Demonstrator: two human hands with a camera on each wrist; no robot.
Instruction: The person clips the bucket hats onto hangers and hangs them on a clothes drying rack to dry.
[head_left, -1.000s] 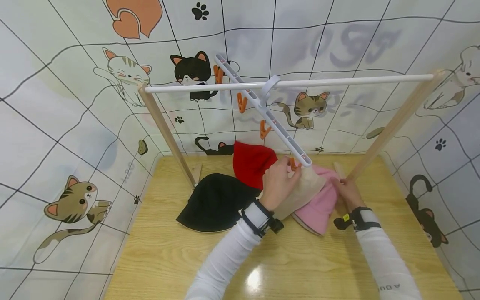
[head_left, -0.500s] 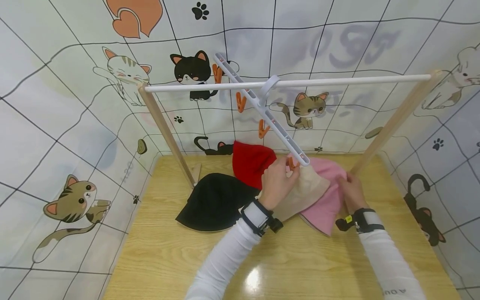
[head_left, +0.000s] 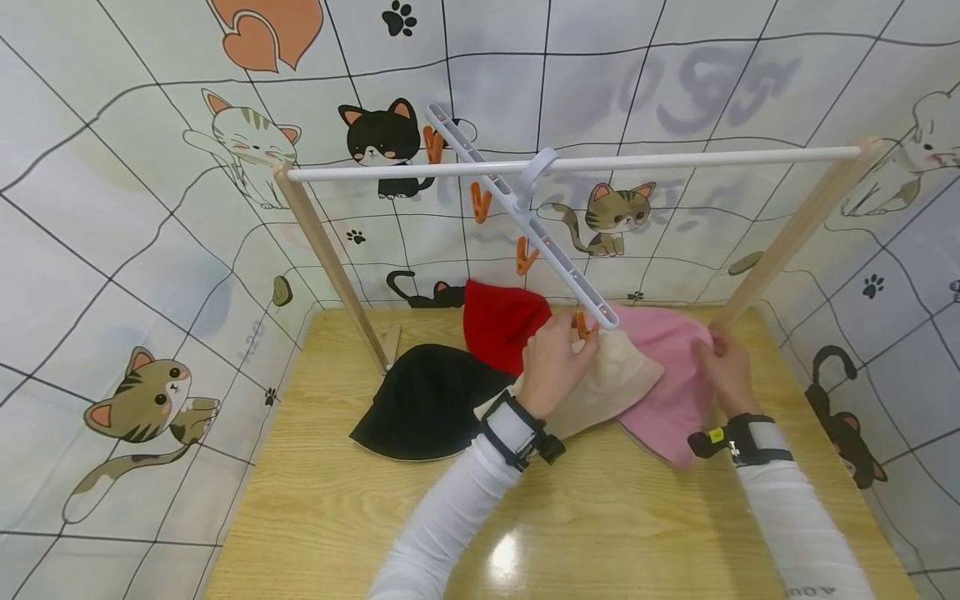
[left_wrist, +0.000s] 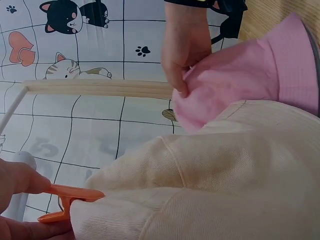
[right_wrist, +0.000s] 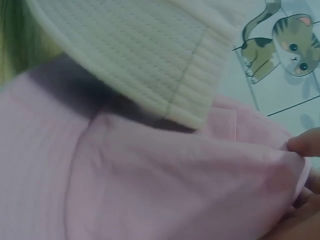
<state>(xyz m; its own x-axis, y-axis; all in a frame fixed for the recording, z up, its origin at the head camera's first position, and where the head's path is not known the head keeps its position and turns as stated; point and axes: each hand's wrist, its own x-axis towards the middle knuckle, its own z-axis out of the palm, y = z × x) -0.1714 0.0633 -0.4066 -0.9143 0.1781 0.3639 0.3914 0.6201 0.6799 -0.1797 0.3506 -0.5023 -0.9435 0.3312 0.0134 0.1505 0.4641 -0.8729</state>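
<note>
My left hand (head_left: pixel 557 365) pinches an orange clothespin (left_wrist: pixel 70 199) at the near end of the white clip hanger (head_left: pixel 566 271). A beige bucket hat (left_wrist: pixel 225 165) has its crown edge right at the clothespin's tip and slopes down from there. My right hand (head_left: pixel 727 375) grips the crown of a pink bucket hat (head_left: pixel 667 367) between thumb and fingers, to the right of the beige one. The beige hat partly covers the pink hat in the head view. In the right wrist view the beige brim (right_wrist: pixel 135 55) overhangs the pink fabric (right_wrist: pixel 175 185).
A black hat (head_left: pixel 431 404) and a red hat (head_left: pixel 504 325) lie on the wooden table (head_left: pixel 360 517), left of my hands. The hanger hooks over a white rod (head_left: pixel 697 160) on wooden posts (head_left: pixel 787 242). Several more orange clothespins (head_left: pixel 527 255) dangle from it.
My right hand has moved right, drawing the pink hat outward from under the beige one. The left hand keeps its pinch at the clothespin, nearly still.
</note>
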